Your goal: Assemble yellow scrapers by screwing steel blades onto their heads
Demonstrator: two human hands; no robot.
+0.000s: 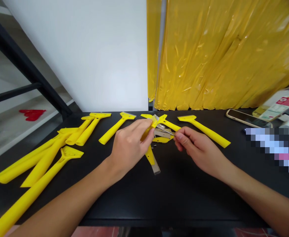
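Scrapers [203,130] on black table [174,204]; yellow plastic curtain [223,56]

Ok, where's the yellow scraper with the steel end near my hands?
In the head view, the yellow scraper lies on the black table at centre, steel end toward you, just below the gap between your left hand and right hand.

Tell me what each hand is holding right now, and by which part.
Left hand holds a yellow scraper at its neck, below the head; right hand pinches a thin metal screwdriver near its rear end.
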